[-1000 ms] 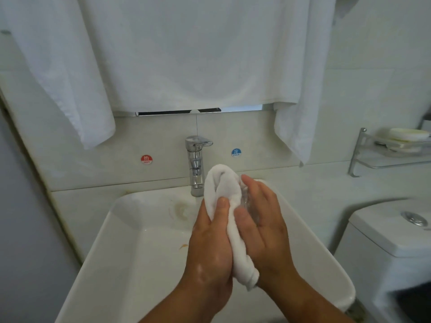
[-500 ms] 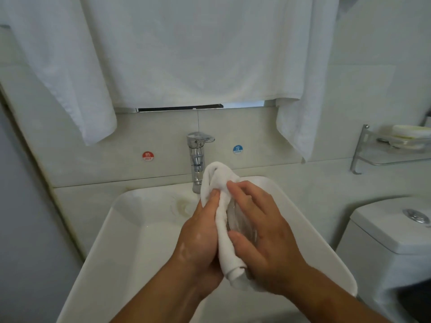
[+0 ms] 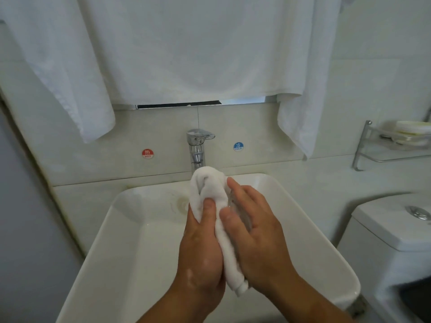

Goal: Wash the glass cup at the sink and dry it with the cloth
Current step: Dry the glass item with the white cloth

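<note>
Drying stage: glass cup wrapped in cloth, held over the sink. You are gripping the glass cup (image 3: 236,202) in your right hand (image 3: 256,234), with the fingers curled round its wall so that only a sliver of clear glass is showing between them. The cup is hanging above the basin of the sink (image 3: 144,252), just in front of the faucet (image 3: 198,145), and is resting on nothing. Your left hand (image 3: 201,248) is clamping the white cloth (image 3: 211,186) against the cup, the thumb pressing on the fabric and the palm closing behind it. The cloth is bunching above both hands and trailing out below them (whether any of it is reaching inside the cup cannot be told, since the hands are hiding the mouth).

For a good result, you are probably best turning the cup with the right hand while the left is holding the cloth steady, so that fresh fabric is meeting wet glass. Wet glass is likely to be slippery, so a firm but unsqueezing grip seems wise. The back of your left hand is glistening, and drips from it may be re-wetting the rim. A dry fold of cloth is likely needed inside the cup and on its base.
</note>
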A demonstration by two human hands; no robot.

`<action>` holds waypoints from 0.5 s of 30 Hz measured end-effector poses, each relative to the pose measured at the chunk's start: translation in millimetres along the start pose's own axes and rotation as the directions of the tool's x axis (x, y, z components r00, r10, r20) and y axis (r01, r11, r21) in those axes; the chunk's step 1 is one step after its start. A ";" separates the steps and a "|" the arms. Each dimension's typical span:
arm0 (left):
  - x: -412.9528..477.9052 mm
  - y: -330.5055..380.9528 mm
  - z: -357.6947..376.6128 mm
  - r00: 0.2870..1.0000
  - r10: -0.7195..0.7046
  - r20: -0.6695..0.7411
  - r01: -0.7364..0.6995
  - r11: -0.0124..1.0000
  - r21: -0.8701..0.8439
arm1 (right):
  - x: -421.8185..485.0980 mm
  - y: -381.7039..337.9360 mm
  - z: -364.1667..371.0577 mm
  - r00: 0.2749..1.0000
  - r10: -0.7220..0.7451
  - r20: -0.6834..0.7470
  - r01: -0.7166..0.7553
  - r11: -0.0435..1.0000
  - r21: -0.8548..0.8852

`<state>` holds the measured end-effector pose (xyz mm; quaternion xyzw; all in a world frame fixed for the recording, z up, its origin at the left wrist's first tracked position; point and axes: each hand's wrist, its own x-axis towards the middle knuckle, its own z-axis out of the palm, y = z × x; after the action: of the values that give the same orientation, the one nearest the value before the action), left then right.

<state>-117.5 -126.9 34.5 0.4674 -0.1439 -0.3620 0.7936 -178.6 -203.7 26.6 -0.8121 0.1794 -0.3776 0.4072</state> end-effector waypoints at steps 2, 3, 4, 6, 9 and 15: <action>4.1 4.7 -4.3 0.996 -0.078 0.044 0.082 0.991 -0.103 | -3.8 8.5 -5.2 0.989 -0.111 0.096 0.118 0.990 -0.073; 7.3 7.4 -9.2 0.990 -0.114 0.088 0.125 0.984 -0.127 | -4.0 13.8 -9.5 0.975 -0.170 0.144 0.186 0.977 -0.103; 9.8 11.2 -12.7 0.980 -0.159 0.122 0.174 0.977 -0.124 | -2.9 18.1 -14.7 0.953 -0.237 0.189 0.263 0.956 -0.127; 17.3 9.5 -22.8 0.949 -0.243 0.198 0.278 0.945 -0.174 | 2.3 24.0 -24.5 0.894 -0.350 0.280 0.404 0.900 -0.165; 24.8 -0.7 -25.7 0.954 -0.246 0.171 0.286 0.919 -0.271 | 11.6 27.1 -30.0 0.875 -0.316 0.368 0.407 0.891 -0.202; 11.2 -10.3 -5.8 1.000 0.006 -0.009 -0.007 0.986 -0.164 | -5.4 9.6 -2.3 0.999 -0.013 0.043 0.017 0.997 -0.080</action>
<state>-111.0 -134.3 21.6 0.4014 -0.1118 -0.3682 0.8311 -183.7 -207.5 17.3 -0.8370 0.1796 -0.3556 0.3751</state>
